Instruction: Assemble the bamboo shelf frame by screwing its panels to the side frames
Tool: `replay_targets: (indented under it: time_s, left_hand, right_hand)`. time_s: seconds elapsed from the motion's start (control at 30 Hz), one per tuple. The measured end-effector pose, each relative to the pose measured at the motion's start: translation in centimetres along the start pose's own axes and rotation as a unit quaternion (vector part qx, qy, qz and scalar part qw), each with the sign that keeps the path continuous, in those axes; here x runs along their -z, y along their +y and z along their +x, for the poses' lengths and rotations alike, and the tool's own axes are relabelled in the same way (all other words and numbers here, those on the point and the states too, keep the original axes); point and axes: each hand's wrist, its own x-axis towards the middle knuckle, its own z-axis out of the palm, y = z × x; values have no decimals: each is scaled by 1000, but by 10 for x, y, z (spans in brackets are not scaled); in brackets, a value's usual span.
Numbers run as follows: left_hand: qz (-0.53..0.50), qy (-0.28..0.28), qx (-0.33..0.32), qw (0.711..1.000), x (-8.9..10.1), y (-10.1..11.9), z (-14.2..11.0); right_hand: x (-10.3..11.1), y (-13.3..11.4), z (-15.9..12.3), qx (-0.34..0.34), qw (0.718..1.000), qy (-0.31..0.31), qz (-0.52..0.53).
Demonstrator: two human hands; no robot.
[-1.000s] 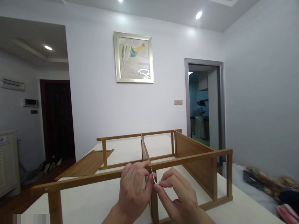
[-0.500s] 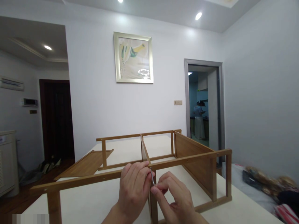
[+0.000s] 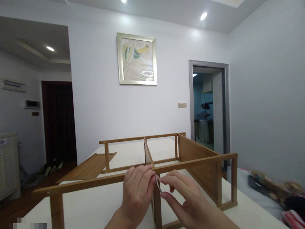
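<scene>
Your left hand (image 3: pixel 137 190) is closed over the near rail of the wooden frame (image 3: pixel 190 163), at its middle joint, and hides part of that rail. Your right hand (image 3: pixel 190 197) is narrowly open, thumb and forefinger parted beside the lower end of the thin metal tool (image 3: pixel 158 183); you can't tell whether either touches it. To your left, a loose wooden panel (image 3: pixel 88 167) lies on the white table (image 3: pixel 90 206), partly behind the frame's far left post. Beyond the table are a framed picture (image 3: pixel 137 58) on the wall and a doorway with 1 person (image 3: pixel 203 122) inside; a heap of cloth and other items (image 3: pixel 269 187) is at your right. The frame lies on the tabletop in front of you, brown, with 2 long upper rails joined by a middle board and a broad right-hand panel. The tool is silvery and slanted, its upper end at the joint.
</scene>
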Motion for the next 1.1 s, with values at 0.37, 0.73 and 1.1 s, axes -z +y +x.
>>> replay_targets:
  time_s: [0.37, 0.73, 1.1]
  left_hand:
    - [2, -2, -7, 1000, -1, -2, -3]
    - [-2, -11, -11, 1000, 0, -3, -4]
    - [-6, -8, -4, 1000, 0, -1, -2]
  right_hand:
    - [14, -3, 21, 30, 994, -96, -30]
    - [10, 1, 20, 51, 994, -65, -73]
    - [0, 5, 10, 84, 984, -36, -154]
